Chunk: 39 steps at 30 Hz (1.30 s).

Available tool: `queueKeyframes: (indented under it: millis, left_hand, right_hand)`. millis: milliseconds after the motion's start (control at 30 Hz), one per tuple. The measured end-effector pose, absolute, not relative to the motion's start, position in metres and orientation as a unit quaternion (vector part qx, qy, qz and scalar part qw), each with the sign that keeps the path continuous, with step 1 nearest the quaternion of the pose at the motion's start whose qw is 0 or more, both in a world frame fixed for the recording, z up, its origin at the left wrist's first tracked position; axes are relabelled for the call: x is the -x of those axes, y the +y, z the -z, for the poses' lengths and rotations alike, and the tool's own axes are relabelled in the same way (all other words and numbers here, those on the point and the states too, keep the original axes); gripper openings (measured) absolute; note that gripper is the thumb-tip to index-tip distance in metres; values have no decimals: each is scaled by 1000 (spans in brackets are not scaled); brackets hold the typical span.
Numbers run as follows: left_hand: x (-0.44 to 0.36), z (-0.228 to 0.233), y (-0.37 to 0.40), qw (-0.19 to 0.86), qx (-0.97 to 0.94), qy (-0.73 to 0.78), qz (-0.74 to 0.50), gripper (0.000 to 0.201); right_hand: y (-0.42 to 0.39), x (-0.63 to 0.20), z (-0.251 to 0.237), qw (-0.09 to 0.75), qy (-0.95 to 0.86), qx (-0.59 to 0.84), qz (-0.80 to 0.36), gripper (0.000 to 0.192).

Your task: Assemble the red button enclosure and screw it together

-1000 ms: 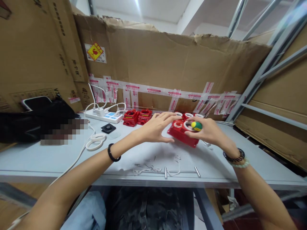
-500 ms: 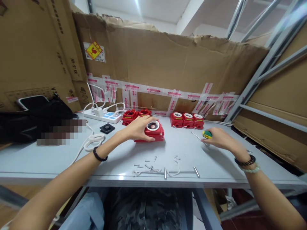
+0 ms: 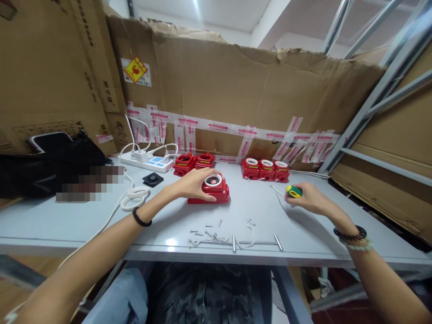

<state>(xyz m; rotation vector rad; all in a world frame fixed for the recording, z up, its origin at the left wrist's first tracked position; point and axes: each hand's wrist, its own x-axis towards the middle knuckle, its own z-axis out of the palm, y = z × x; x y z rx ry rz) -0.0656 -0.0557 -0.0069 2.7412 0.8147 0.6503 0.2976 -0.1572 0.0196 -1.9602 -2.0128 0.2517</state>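
Observation:
My left hand [image 3: 197, 182] is wrapped over a red box [image 3: 219, 195] with a white ring on its face, which rests on the table. To the right, my right hand [image 3: 307, 198] grips a screwdriver [image 3: 294, 191] by its green and yellow handle; a thin metal shaft points up and left. Nearer the front edge lie several loose screws [image 3: 209, 233], a white cord [image 3: 250, 231] and two T-shaped metal rods [image 3: 234, 244]. Three red boxes [image 3: 266, 170] with white rings stand in a row behind. Two more red boxes [image 3: 185, 164] without white rings sit behind my left hand.
A white power strip [image 3: 148, 160] with plugs stands at the back left. In front of it are a black square part [image 3: 153, 179] and white rings [image 3: 135, 198]. A black bag [image 3: 43, 166] lies far left. Cardboard [image 3: 219, 85] walls the back; a metal rack [image 3: 357, 108] rises right.
The screwdriver has turned slightly in my right hand, its handle end now facing me more. My left hand stays on the red box. The whole view has shifted a little.

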Motion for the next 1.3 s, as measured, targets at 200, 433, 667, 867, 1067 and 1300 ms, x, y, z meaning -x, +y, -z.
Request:
queueKeyframes:
  millis: [200,433,667,867,1067,1300]
  left_hand:
    - [71,-1,-59,165,-902,290,-275,74]
    - [76,-7,-60,226,-859,314,-336,69]
    - [77,-7,-59,261,-834,314,-370,70]
    - [71,-7,-67,268,-835,302,-374,71]
    - [66,-6,-70,275,-845,277,-366,70]
    - [64,-8,-74,257,-848,279,-371,71]
  right_hand:
    - [-139,-236,-43,298,-697,622,-196,19]
    - [-107,-199,-41,319,-691,512,-399,27]
    - [-105,-192,-39,361,-663,472,-455,25]
    - [-116,-183,-37,394,-662,451,-451,24]
    - [-128,-179,-42,354,-675,481,-433,17]
    - [-127,-179,-37,383,-667,493,-407,24]
